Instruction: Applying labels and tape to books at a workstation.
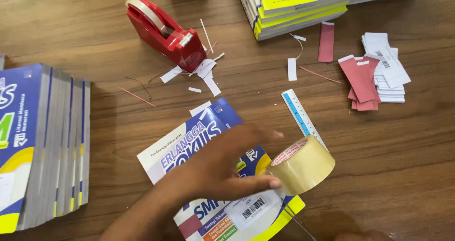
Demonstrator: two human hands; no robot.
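pressing flat on blue-and-white book (189, 148) lying on wooden table (403, 165), left hand (222, 167) spreads fingers, thumb tip touching clear packing tape roll (302, 164) standing on book's right edge. right hand (365, 235) barely in frame at bottom; finger state cannot be told. ruler (303, 118) just beside roll. red tape dispenser (163, 32) among paper scraps (206, 73) farther up. book stack (42, 146) at left; red and white slips (374, 73) at right.

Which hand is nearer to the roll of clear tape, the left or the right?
The left. The left hand touches the roll of clear tape, thumb at its side, over the book. The right hand barely shows at the bottom edge, below the roll and apart from it.
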